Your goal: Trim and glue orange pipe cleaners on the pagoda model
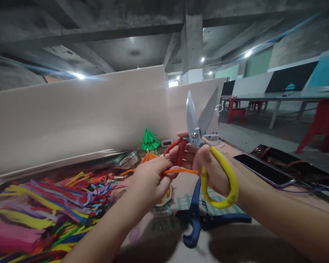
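Note:
My left hand is closed around an orange pipe cleaner, one end of which sticks out to the right. In my right hand is a pair of scissors with one yellow and one red handle loop. Its blades point upward and stand apart, away from the pipe cleaner. The fingertips of both hands come close together near the red loop. Behind my left hand, an orange umbrella-like piece is partly hidden. A small green tree stands beyond it.
A heap of coloured pipe cleaners covers the table's left side. Below my hands lies a blue cutter. To the right are a phone and a dark bag. A white partition rises behind the table.

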### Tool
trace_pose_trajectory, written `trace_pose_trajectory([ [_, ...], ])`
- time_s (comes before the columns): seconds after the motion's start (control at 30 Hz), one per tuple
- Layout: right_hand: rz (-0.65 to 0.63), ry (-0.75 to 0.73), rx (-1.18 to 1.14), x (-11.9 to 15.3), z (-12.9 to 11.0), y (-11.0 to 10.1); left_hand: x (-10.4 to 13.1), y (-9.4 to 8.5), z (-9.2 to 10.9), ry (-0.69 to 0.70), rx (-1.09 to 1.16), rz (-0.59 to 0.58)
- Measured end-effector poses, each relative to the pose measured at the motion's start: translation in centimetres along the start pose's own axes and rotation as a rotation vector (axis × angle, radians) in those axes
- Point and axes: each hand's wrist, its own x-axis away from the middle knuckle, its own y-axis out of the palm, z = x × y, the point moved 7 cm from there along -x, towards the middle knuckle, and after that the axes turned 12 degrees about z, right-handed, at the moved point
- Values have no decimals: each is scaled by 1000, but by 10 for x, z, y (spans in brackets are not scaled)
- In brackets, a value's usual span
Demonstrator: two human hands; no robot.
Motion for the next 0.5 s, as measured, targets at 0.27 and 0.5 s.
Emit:
trace_pose_trajectory([
  [0.27,7,-55,209,-2,-18,-3,0,-1,1,-58,22,-74],
  [0.5,-34,80,1139,-41,-35,-86,-1,-25,-31,-410,559,98],
])
